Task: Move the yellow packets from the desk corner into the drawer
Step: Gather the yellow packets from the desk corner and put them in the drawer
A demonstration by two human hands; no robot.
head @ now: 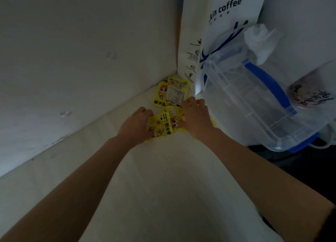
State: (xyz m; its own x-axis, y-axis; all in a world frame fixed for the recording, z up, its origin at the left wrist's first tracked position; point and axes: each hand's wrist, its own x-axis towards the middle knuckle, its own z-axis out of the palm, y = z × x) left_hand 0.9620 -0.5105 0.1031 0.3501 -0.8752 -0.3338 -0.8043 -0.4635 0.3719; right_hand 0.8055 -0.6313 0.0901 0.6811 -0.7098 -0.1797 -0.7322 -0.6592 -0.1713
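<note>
Several yellow packets with cartoon prints lie in the corner of the pale desk (163, 178). Two of them (171, 92) rest against the walls at the back. Nearer ones (161, 125) lie flat between my hands. My left hand (136, 125) has its fingers curled on the left edge of a near packet. My right hand (197, 118) lies palm down over the packets on the right, with its fingers bent onto them. No drawer is in view.
A white paper coffee bag (214, 23) stands against the wall right behind the packets. A clear plastic box with blue clips (254, 100) leans at the right, a lidded cup (309, 91) beside it. White walls close the corner on the left and back.
</note>
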